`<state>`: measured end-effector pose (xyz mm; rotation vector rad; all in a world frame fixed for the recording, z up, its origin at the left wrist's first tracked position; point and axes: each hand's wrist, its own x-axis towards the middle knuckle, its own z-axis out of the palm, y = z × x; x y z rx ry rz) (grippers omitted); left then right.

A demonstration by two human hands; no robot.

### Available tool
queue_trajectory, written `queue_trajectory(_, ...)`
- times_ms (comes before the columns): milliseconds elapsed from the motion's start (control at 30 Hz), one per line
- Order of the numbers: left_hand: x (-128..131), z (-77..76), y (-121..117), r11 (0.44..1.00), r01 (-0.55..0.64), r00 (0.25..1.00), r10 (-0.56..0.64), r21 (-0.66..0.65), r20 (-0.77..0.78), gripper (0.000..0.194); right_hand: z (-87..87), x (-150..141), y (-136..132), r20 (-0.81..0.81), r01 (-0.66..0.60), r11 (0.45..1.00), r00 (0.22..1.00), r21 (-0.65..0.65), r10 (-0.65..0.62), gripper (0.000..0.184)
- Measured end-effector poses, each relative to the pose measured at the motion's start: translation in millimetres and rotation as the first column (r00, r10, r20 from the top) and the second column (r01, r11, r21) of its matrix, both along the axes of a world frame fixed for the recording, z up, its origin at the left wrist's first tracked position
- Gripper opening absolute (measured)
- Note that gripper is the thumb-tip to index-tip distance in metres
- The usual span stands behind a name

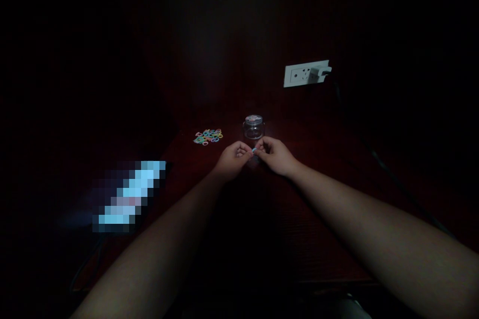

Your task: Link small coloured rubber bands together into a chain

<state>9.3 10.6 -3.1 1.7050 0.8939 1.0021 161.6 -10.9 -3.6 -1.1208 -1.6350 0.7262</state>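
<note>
The scene is very dark. My left hand [234, 158] and my right hand [276, 154] meet over a dark red table [307, 209], fingers pinched together on a small light blue band [254, 150] between them. Just behind the hands stands a small clear glass jar [254, 127], upright. To its left lies a small pile of several coloured little rings [208, 136] on the table.
A white wall socket [306, 74] with a plug in it sits at the back right; a dark cable [377, 159] runs from it down the right side. A lit, blurred screen [129, 197] lies at the left, near the table's edge.
</note>
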Motion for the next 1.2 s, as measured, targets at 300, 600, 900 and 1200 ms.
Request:
queue_trajectory(300,0.5,-0.2,0.7,1.0,-0.009,1.0,0.009,0.005,-0.004,0.013,0.3,0.4,0.2,0.065,0.03,0.999,0.997,-0.014,-0.029,0.007)
queue_trajectory(600,1.1,-0.2,-0.1,1.0,0.002,1.0,-0.002,-0.012,0.017,0.014,1.2,-0.1,-0.6,0.038,0.012,0.999,0.999,-0.041,-0.01,0.01)
queue_trajectory(900,0.1,-1.1,1.1,1.0,-0.013,1.0,0.013,0.023,-0.008,0.012,1.6,-0.4,0.0,0.028,0.063,0.998,0.998,-0.023,-0.062,0.004)
queue_trajectory(1200,0.9,1.2,-0.8,1.0,-0.021,1.0,0.021,0.007,-0.015,0.011,1.1,-0.3,-0.3,0.045,0.037,0.998,0.998,-0.042,-0.035,0.007)
